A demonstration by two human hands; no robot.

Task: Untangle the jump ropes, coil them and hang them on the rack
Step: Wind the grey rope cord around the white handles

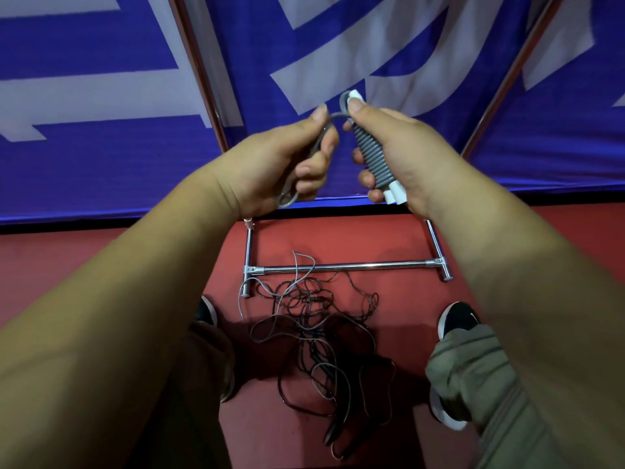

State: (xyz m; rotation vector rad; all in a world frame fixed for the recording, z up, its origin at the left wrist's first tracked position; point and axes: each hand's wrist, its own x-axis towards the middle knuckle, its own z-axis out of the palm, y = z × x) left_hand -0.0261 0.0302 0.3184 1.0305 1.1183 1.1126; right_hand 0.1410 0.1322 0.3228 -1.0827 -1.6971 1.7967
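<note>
Right hand [392,143] gripped ribbed jump-rope handles [372,154] while left hand [287,160] clutched grey coiled cord [314,150], tangled ropes [314,326] below both.

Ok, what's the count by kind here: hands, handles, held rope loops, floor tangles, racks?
Hands: 2, left hand and right hand
Grey handles, held in right hand: 2, judging by white end caps
Rope loop, gripped by left hand: 1
Tangled rope pile: 1
Chrome rack frame: 1
Total: 7
</note>
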